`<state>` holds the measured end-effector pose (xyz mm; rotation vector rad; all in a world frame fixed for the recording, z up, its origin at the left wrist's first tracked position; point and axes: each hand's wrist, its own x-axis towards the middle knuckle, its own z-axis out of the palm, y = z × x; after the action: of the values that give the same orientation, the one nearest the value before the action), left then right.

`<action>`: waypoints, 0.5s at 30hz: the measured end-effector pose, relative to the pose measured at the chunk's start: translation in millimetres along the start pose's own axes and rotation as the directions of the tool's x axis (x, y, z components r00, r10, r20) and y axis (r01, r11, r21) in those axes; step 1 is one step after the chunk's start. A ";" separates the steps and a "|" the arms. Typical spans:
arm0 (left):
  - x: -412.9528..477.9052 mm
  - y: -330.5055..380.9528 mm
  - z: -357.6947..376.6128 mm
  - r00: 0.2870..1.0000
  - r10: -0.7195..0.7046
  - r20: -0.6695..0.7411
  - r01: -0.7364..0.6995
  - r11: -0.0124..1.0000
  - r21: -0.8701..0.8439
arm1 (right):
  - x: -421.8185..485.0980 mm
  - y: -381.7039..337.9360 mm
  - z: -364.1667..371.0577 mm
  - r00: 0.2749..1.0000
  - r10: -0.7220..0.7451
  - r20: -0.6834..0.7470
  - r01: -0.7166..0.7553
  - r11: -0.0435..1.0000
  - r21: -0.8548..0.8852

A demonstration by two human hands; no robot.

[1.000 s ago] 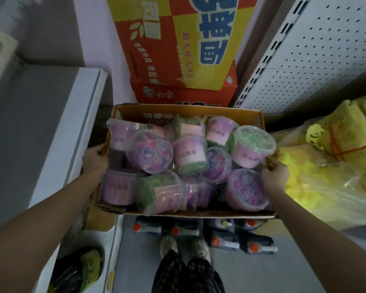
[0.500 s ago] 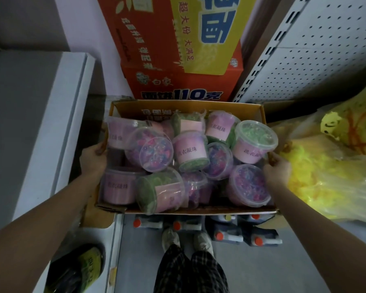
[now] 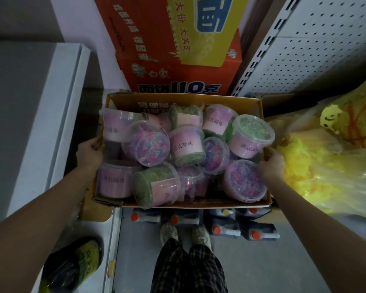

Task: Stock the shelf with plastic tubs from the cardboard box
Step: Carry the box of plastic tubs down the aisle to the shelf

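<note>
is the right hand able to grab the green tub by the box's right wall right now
Probably, once it lets go: the right hand grips the cardboard box wall beside the green tub, which sits on top, uncovered.

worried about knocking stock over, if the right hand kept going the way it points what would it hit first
The right hand grips the right wall of the box. Pushed straight on, it would likely meet the green-lidded tub first, though depth is hard to judge.

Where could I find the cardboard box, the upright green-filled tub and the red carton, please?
cardboard box [image 3: 247, 105]: head view, bare far wall.
upright green-filled tub [image 3: 255, 129]: head view, centre of its clear lid.
red carton [image 3: 156, 60]: head view, red front face.
</note>
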<state>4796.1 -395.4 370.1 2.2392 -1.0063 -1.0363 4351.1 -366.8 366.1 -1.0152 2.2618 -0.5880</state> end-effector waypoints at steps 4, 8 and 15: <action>-7.1 -3.7 -1.2 0.999 0.003 0.039 -0.005 0.999 0.038 | -3.3 4.6 2.2 1.000 0.022 0.008 -0.022 1.000 0.000; -12.5 -7.5 -1.1 0.999 -0.009 0.053 0.009 1.000 -0.005 | -7.1 5.6 2.5 0.999 0.034 0.011 -0.033 0.999 -0.032; -17.5 -5.6 -4.2 0.997 -0.019 0.073 0.025 0.996 -0.084 | -8.9 5.2 2.4 1.000 -0.002 0.023 0.003 0.998 -0.058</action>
<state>4794.0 -377.9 376.7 2.1633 -0.9509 -1.1546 4354.7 -357.1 364.1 -1.0479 2.2694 -0.5121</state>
